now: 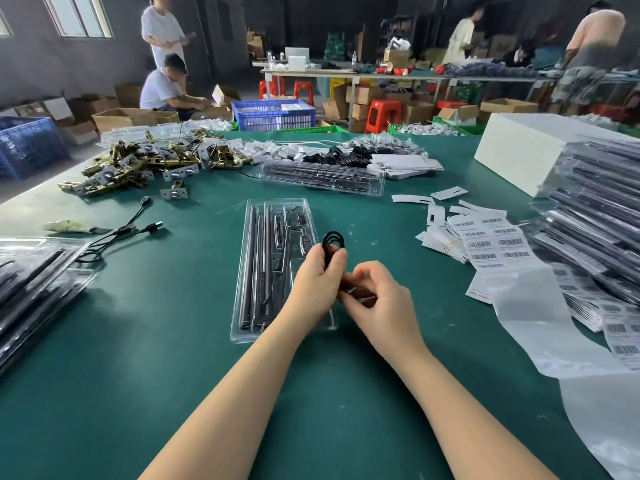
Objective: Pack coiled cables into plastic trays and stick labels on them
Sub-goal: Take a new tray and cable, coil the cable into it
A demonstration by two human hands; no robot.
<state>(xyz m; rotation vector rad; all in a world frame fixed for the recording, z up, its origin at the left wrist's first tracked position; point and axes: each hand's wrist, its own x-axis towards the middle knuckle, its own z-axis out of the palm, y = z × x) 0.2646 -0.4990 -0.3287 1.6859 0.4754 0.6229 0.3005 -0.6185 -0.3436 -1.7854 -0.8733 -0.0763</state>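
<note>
Head cam looks down at a green table (156, 341) with both bare forearms reaching in from the bottom. Left hand (317, 282) is curled up tight around a small black coiled cable (333, 241); the loops stick out above the fingertips, and the thumb and fingers are pinching the coil right where it bunches together. Right hand (375, 299) sits just beside it, touching, fingers bent in with thumb and forefinger pinched on the dark end of the same cable. It's a bit blurry down there, so I can't tell exactly what part of the cable that hand has.

Both hands hover over the near end of a clear plastic tray (277, 265) lying lengthwise on the table, straight ahead. It's got long dark rods along its left side and some metal bits further up. The cable isn't in the tray, it's up in the hands above the tray's right edge.

Off to the right there's a sheet of barcode labels (491, 242) on white backing that trails down toward the table's near edge, next to a big stack of packed trays (602, 216). Another stack of trays (31, 275) is at the left edge, with a loose black cable (121, 233) lying by it. Further back is a pile of brass hardware (138, 164) and one more filled tray (322, 176).
</note>
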